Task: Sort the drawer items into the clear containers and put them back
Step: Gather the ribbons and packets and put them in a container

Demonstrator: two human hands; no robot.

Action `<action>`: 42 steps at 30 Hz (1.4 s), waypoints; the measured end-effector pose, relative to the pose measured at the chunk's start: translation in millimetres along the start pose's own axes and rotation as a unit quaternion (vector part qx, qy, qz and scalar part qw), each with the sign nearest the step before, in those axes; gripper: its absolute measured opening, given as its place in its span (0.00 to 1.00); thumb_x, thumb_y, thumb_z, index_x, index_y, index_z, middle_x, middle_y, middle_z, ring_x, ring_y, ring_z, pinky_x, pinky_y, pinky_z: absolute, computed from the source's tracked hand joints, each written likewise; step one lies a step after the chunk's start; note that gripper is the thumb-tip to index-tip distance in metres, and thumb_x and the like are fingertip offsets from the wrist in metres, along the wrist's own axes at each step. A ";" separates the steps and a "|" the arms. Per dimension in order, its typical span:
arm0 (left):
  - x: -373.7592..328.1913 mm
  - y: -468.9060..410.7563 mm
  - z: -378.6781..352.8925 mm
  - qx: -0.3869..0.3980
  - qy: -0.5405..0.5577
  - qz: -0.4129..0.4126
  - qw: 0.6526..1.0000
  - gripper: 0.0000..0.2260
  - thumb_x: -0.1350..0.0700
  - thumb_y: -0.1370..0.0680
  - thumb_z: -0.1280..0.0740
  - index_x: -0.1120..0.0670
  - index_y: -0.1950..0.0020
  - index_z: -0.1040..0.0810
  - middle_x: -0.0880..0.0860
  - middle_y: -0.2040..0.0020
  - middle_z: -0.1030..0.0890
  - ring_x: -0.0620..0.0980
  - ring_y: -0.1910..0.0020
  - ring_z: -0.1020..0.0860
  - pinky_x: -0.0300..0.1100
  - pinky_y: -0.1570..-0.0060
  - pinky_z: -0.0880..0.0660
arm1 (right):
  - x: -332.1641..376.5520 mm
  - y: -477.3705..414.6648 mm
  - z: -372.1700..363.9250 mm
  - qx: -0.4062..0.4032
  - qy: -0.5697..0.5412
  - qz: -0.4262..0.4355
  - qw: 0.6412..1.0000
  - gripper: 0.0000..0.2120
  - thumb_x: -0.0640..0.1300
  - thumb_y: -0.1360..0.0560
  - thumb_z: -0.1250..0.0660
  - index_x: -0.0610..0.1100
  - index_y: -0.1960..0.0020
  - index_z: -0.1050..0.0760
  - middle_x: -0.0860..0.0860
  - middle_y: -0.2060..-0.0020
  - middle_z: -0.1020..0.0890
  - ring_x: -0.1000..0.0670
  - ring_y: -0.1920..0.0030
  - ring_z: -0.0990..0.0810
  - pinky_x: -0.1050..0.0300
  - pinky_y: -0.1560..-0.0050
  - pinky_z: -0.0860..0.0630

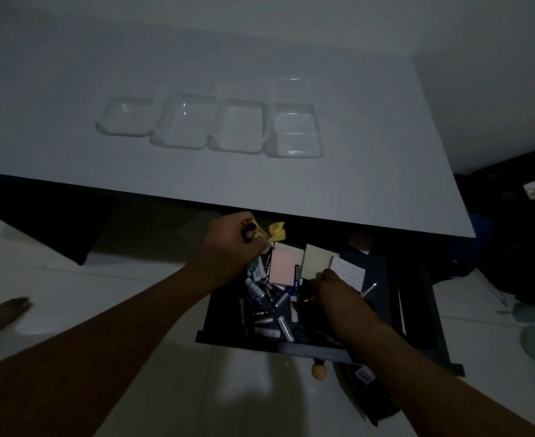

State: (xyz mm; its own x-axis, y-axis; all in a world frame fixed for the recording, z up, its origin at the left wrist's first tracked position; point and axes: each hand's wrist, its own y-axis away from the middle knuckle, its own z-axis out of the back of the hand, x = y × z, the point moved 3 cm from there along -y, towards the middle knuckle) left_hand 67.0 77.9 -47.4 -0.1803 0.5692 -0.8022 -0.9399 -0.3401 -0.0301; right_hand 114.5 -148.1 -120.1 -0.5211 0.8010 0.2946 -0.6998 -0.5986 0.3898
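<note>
**Drawer open, both grips inside; containers unfilled on counter**

Lighting dim; small details are hard to read.

- Counter [354, 190]: white, fills the far half of the view. Four clear containers [239, 126] stand in a row on it, side by side, from left to centre. Nothing is seen in them. The rightmost one shows a dividing line across its inside.
- Drawer [291, 346]: dark, pulled out below the counter's near edge, with a round pale knob [319, 370] on its near front.
- Drawer contents: loose batteries [266, 298] piled in the left part. A pink pad [281, 266], a pale yellow pad [315, 261] and a white pad [348, 271] lie side by side in the far part. A blue-and-white pen [296, 288] lies along the pink pad's right edge.
- Left grip [231, 244]: over the far left corner of the drawer, clenched around yellow wrapped pieces [277, 231]. One crinkled wrapper end sticks out to the right of the fist.
- Right grip [335, 288]: down in the middle of the drawer, just near of the yellow and white pads, with fingers curled downward. Cannot tell whether it is grasping anything; the fingertips are hidden in shadow.
- Floor [102, 279]: pale tiles under the left forearm.
</note>
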 end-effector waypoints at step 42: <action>-81.5 -2.6 38.1 -0.064 0.064 0.058 0.994 0.04 0.55 0.29 0.23 0.50 0.60 0.16 0.44 0.66 0.17 0.40 0.64 0.19 0.36 0.64 0.23 | 7.8 26.9 151.2 0.067 -0.636 -0.031 0.768 0.07 0.30 0.26 0.31 0.33 0.48 0.20 0.40 0.60 0.16 0.48 0.66 0.19 0.59 0.66 0.22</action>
State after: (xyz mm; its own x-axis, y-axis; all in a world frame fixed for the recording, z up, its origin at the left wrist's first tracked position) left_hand 73.1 60.9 40.8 -0.2397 0.4239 -0.8734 -0.8690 -0.4949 -0.0017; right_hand 165.5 -158.4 24.6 0.4698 0.2284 0.8527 -0.6028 -0.6227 0.4989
